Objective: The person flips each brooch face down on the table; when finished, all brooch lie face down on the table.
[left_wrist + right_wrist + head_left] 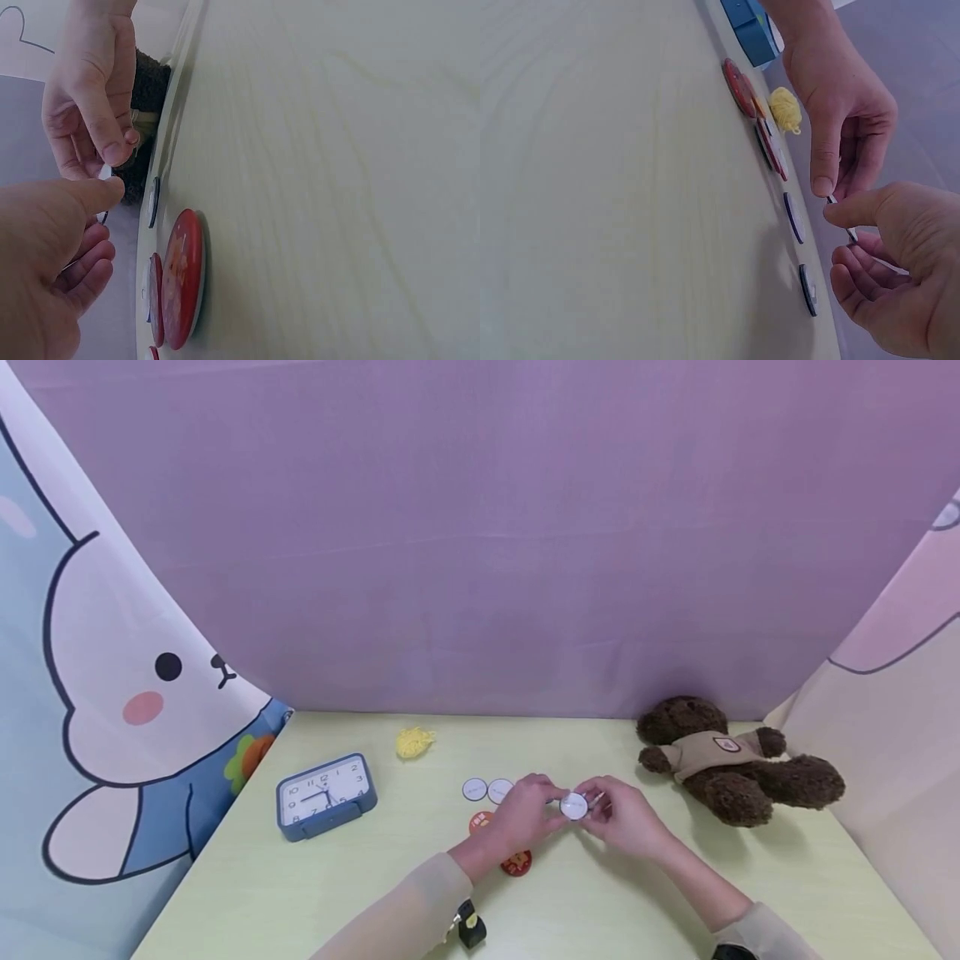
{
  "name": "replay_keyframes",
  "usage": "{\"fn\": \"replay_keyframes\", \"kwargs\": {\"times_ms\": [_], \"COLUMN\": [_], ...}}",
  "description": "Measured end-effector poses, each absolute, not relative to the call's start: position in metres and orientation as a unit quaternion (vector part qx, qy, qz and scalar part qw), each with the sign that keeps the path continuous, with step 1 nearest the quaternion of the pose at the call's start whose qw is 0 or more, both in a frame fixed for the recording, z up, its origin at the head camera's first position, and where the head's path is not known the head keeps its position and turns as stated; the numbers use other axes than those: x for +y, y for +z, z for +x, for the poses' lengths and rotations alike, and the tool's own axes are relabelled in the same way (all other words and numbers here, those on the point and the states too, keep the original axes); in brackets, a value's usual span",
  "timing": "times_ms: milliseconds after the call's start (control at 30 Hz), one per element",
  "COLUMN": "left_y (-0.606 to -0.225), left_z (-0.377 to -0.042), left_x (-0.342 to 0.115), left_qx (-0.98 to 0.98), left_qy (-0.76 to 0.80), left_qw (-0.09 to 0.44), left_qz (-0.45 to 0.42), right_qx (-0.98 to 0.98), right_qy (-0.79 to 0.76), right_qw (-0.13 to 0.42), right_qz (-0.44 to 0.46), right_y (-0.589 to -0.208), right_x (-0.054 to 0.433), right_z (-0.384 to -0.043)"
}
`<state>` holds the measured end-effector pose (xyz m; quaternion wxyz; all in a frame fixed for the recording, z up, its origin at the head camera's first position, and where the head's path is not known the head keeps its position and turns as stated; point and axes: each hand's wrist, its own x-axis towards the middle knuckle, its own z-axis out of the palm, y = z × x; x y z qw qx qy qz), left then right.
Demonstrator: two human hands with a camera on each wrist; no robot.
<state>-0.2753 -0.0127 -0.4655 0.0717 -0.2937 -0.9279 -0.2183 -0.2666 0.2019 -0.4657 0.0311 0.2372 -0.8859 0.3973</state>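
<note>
Up over the table [247,893], left hand [525,814] and right hand [624,818] both got their fingers pinching one little round white disc [573,807], brown plush toy [738,768] just flopped off to the right.

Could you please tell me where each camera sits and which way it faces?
Head: on the head, facing forward and down at the table; left hand, right hand and forearms show.
Left wrist: on that wrist, facing toward the plush toy; both hands show.
Right wrist: on that wrist, facing toward the yellow yarn; both hands show.
Both wrist views share the pinched white disc.
</note>
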Motion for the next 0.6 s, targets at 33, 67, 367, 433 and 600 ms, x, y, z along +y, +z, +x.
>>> {"fn": "replay_keyframes", "kwargs": {"times_ms": [33, 67, 367, 433, 600], "left_y": [-0.466, -0.467, -0.474, -0.474, -0.476], "left_z": [-0.276, -0.276, -0.278, -0.277, -0.277], "left_x": [-0.012, -0.012, -0.008, -0.008, -0.006], "left_qx": [-0.927, -0.927, -0.926, -0.926, -0.930], "left_qy": [-0.218, -0.215, -0.172, -0.171, -0.165], "left_qw": [0.070, 0.069, 0.083, 0.079, 0.064], "left_qz": [-0.297, -0.300, -0.325, -0.327, -0.324], "right_qx": [-0.889, -0.891, -0.898, -0.897, -0.901], "right_qy": [0.391, 0.386, 0.351, 0.349, 0.342], "right_qw": [0.037, 0.043, 0.068, 0.067, 0.058], "right_qz": [0.236, 0.235, 0.257, 0.262, 0.261], "right_y": [-0.467, -0.469, -0.476, -0.476, -0.477], "right_x": [0.202, 0.202, 0.201, 0.201, 0.199], "right_z": [-0.267, -0.266, -0.265, -0.265, -0.264]}}
